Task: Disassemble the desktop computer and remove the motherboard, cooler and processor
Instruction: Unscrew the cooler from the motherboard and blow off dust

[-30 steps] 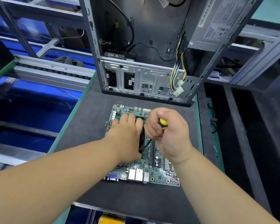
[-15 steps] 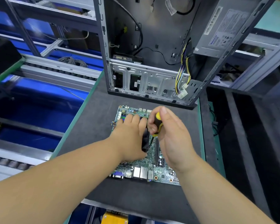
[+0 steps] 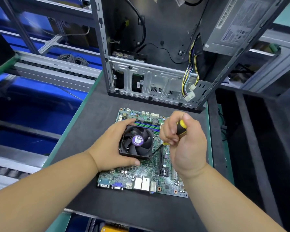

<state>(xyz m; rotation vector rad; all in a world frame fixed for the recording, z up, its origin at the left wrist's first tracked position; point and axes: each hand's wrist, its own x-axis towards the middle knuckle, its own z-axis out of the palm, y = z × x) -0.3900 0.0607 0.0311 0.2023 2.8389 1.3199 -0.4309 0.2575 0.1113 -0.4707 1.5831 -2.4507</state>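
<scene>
The green printed-circuit motherboard lies flat on the dark-topped table, just in front of the open grey metal computer case. On the motherboard sits the square black fan cooler (purple round label at its hub); the left hand grips it by its left side. Right of the cooler, the right hand holds a black-and-yellow-handled screwdriver, its tip at the cooler's right corner.

An electronics disassembly workshop: roller conveyor, blue bins, mat-covered workbench, metal racking.
</scene>
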